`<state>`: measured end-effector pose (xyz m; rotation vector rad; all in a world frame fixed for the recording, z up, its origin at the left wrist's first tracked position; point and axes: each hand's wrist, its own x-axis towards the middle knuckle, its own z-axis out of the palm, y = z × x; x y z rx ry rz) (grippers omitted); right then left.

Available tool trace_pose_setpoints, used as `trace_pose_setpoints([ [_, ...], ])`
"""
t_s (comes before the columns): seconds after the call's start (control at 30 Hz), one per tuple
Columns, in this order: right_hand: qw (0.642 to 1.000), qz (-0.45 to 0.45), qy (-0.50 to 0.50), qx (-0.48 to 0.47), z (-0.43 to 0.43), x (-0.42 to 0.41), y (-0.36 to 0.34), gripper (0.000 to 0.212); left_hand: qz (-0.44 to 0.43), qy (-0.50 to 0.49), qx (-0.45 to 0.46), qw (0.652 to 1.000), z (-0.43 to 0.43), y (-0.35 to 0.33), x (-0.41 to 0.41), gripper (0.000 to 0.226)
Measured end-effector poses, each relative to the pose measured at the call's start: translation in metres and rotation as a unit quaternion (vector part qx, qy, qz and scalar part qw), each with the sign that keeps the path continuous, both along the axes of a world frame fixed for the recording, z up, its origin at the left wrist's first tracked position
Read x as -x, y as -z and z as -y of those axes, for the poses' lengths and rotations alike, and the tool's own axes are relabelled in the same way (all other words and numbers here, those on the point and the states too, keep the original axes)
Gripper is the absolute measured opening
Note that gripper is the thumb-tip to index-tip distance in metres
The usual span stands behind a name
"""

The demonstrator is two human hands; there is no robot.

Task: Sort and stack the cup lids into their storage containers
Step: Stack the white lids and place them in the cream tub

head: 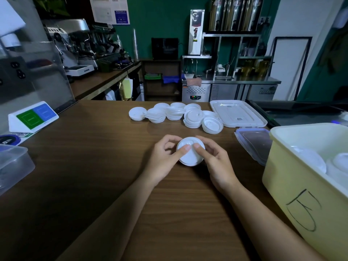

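A small stack of white cup lids (190, 157) sits on the wooden counter (94, 176) in front of me, held between both hands. My left hand (163, 159) grips its left side and my right hand (216, 162) its right, with both thumbs pressing on the top lid. Further back lies a loose pile of white cup lids (175, 114) in several short stacks. At the right stands a pale yellow storage bin (293, 185) with a black mark on its front; white lids lie inside it.
A white rectangular bin cover (238, 113) lies behind the pile at the right. A clear container lid with a blue rim (254, 144) lies beside the yellow bin. A clear plastic container (11, 164) stands at the left edge, behind it a green-and-blue sign (33, 115).
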<state>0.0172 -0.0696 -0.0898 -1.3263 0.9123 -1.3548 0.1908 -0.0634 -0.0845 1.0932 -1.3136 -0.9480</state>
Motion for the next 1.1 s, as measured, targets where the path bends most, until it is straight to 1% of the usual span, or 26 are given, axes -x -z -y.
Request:
trace_pose_setpoints([
  [0.1, 1.0, 0.02, 0.012, -0.02, -0.003, 0.002, -0.003, 0.043, 0.003, 0.008, 0.003, 1.0, 0.0, 0.003, -0.001, 0.031],
  [0.27, 0.999, 0.006, 0.038, -0.004, -0.01, 0.006, -0.004, 0.042, 0.009, 0.019, 0.007, 1.0, 0.0, 0.004, 0.001, 0.031],
  [0.4, 0.998, -0.041, 0.051, 0.026, -0.011, 0.003, -0.007, 0.034, 0.019, 0.011, 0.0, 1.0, -0.003, 0.0, 0.002, 0.031],
  [0.47, 0.997, -0.064, 0.03, 0.028, -0.008, 0.002, -0.009, 0.028, 0.021, -0.006, 0.005, 1.0, -0.002, 0.0, 0.0, 0.029],
  [0.53, 0.992, -0.118, -0.005, 0.044, -0.003, 0.002, -0.01, 0.029, 0.02, -0.027, 0.011, 0.999, 0.001, 0.004, -0.003, 0.03],
  [0.6, 0.985, -0.157, -0.014, 0.068, 0.004, -0.001, -0.01, 0.03, 0.022, -0.045, 0.009, 0.999, 0.006, 0.008, -0.007, 0.037],
  [0.67, 0.987, -0.141, 0.004, 0.076, 0.009, -0.001, -0.009, 0.031, 0.036, -0.056, 0.009, 0.998, 0.011, 0.012, -0.009, 0.043],
  [0.73, 0.989, -0.122, 0.028, 0.083, 0.014, 0.0, -0.005, 0.029, 0.047, -0.061, 0.009, 0.997, 0.014, 0.013, -0.01, 0.044],
  [0.83, 0.989, -0.108, 0.054, 0.086, 0.019, 0.0, 0.001, 0.028, 0.067, -0.077, 0.003, 0.995, 0.017, 0.012, -0.013, 0.03],
  [0.9, 0.989, -0.095, 0.077, 0.084, 0.022, 0.001, 0.004, 0.025, 0.13, -0.116, 0.027, 0.984, 0.02, 0.01, -0.019, 0.024],
  [0.93, 0.989, -0.09, 0.086, 0.082, 0.023, 0.001, 0.004, 0.024, 0.18, -0.147, 0.054, 0.971, 0.025, 0.01, -0.023, 0.025],
  [1.03, 0.988, -0.093, 0.094, 0.077, 0.028, 0.001, 0.008, 0.023, 0.351, -0.203, 0.137, 0.904, 0.056, 0.012, -0.038, 0.034],
  [1.1, 0.987, -0.104, 0.091, 0.077, 0.03, 0.001, 0.01, 0.025, 0.438, -0.221, 0.153, 0.858, 0.083, 0.013, -0.048, 0.042],
])
